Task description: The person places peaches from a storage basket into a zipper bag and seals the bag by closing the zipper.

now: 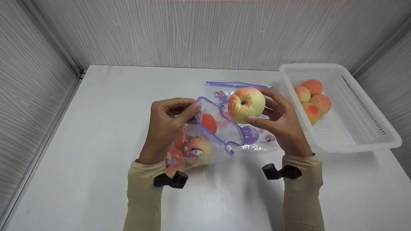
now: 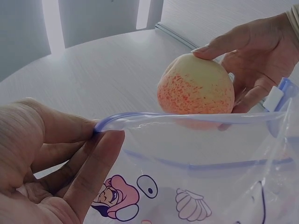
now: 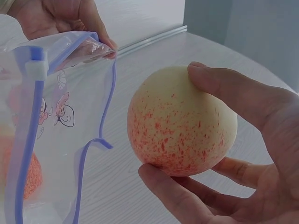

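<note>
My left hand (image 1: 165, 128) pinches the rim of a clear zip bag (image 1: 214, 137) between thumb and fingers. The bag has a purple zip edge, a white slider (image 3: 36, 70) and cartoon prints. Its mouth gapes toward the right, and several red and yellow fruits (image 1: 209, 122) show inside. In my right hand (image 1: 284, 120) is a large yellow peach (image 1: 245, 105) with red speckles, gripped by the thumb above and fingers below in the right wrist view. The peach is outside the bag, close to its mouth; in the left wrist view its lower part shows through the clear rim.
Behind the held bag, a second printed zip bag (image 1: 268, 141) lies flat on the white table (image 1: 102, 128). A white slotted basket (image 1: 379, 128) stands at the right with several peaches (image 1: 321, 103) along its left side. A grey wood-grain panel (image 1: 179, 35) closes off the back.
</note>
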### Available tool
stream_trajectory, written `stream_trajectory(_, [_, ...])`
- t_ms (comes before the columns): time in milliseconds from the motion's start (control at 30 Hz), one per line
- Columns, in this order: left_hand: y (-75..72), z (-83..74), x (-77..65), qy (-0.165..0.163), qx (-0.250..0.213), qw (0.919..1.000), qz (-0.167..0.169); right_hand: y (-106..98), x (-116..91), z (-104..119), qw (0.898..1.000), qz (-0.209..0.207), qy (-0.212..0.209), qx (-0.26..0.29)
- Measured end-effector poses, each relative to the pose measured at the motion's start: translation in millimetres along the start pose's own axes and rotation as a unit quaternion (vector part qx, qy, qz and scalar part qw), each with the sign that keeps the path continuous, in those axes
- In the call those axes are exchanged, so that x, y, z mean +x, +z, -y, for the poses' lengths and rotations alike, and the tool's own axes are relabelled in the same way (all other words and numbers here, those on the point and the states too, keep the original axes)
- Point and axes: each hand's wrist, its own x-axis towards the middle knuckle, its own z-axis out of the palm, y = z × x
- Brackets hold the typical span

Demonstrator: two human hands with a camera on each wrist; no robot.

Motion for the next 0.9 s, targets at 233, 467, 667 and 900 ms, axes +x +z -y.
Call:
stream_trajectory(233, [-0.9,2.8,-1.4,-0.003,-0.003,1.0,0.0,2.2,0.0,-4.4,0.999,0.016,0.014,-0.039])
stream_trajectory(467, [-0.6,1.9,-0.7,-0.005,-0.008,1.0,-0.003,5.2,1.6,-5.6,0.998,0.036,0.019,-0.051])
stream_trajectory(667, [-0.5,1.5,1.2,0.01,-0.015,0.9998,-0.006,5.9,2.0,-5.0,0.998,0.055,0.017,-0.018])
stream_trajectory(900, [-0.8,-0.1,1.0,0.014,-0.017,0.9997,-0.007,5.3,1.7,-5.3,0.998,0.056,-0.011,-0.007])
